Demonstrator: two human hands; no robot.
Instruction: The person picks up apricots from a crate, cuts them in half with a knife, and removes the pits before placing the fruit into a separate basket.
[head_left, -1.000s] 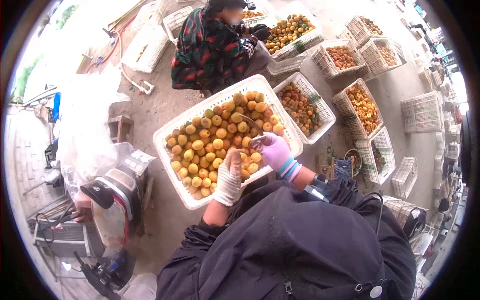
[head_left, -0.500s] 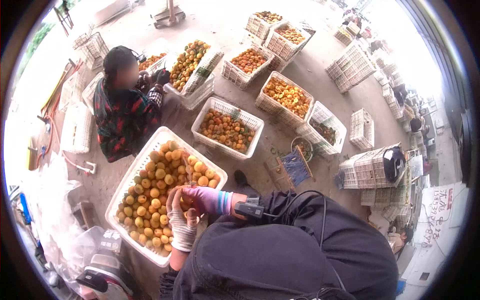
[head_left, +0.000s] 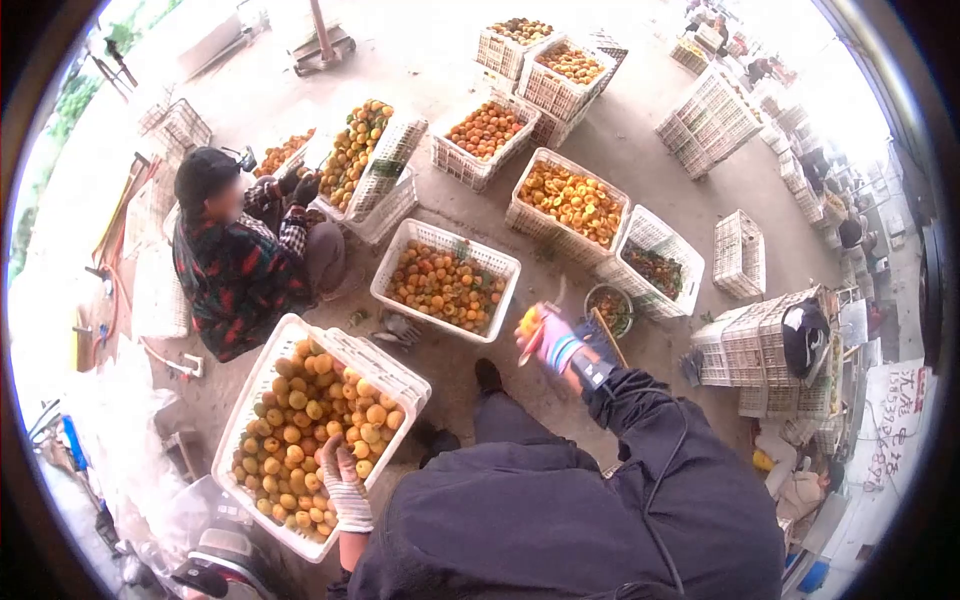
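My left hand (head_left: 346, 492), in a whitish glove with bare fingertips, rests at the near side of a white crate (head_left: 236, 425) full of orange-yellow fruit (head_left: 297, 399). Its fingers are apart and touch the fruit. Out to the right, my right hand (head_left: 556, 342), in a pink and purple striped glove, is closed on an orange fruit (head_left: 529, 321) and a thin tool (head_left: 531, 348). It is above the ground near a round basket (head_left: 627, 325). A thin curled piece beside it is blurred.
Another person (head_left: 240, 255) sits at the left by a tilted fruit crate (head_left: 372, 185). Ahead stand a crate of fruit (head_left: 445, 318), one of halved fruit (head_left: 575, 243) and one of dark scraps (head_left: 690, 262). Stacked crates (head_left: 745, 355) stand at the right.
My right hand has moved away from the crate to the right, with a fruit and tool now visible in it. My left hand has shifted slightly and its fingers have spread on the fruit.
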